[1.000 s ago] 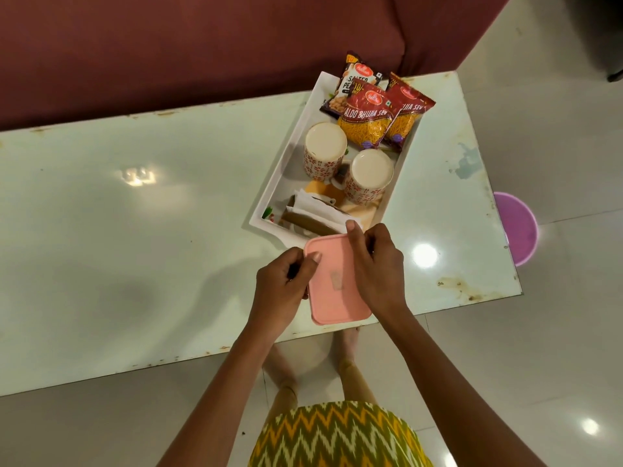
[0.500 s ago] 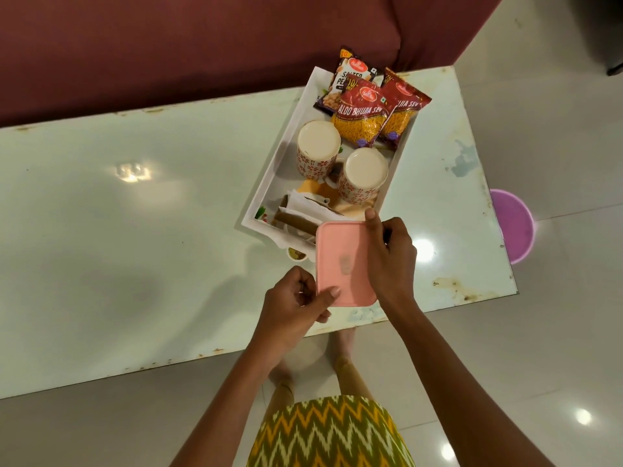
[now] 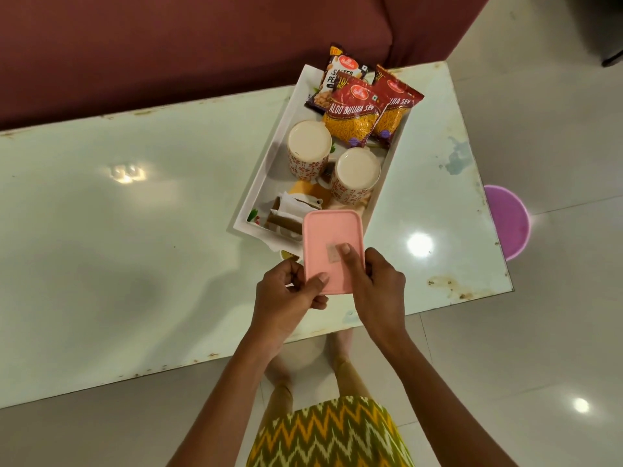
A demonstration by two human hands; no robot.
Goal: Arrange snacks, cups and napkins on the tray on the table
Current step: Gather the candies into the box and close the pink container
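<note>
Both grips on pink box (image 3: 332, 241): left grip (image 3: 286, 291) pinches near-left corner, right grip (image 3: 381, 284) holds right edge, thumb on top; long axis points away, far end over tray (image 3: 261, 178) near end, above napkins (image 3: 293, 205); cups (image 3: 309, 148), snacks (image 3: 354, 119) already in; underside hidden, so lid or full box, can't tell

Snack packets, three:
- Near red packet (image 3: 354, 112): "ALOO BHUJIA SEV", white capitals; oval logo above, illegible.
- Right red packet (image 3: 397, 102): partly covered, "…JIA SEV" legible.
- Far-left dark packet (image 3: 337, 75): "SALTED PE…", remainder hidden; "10" at its far-left corner.
</note>
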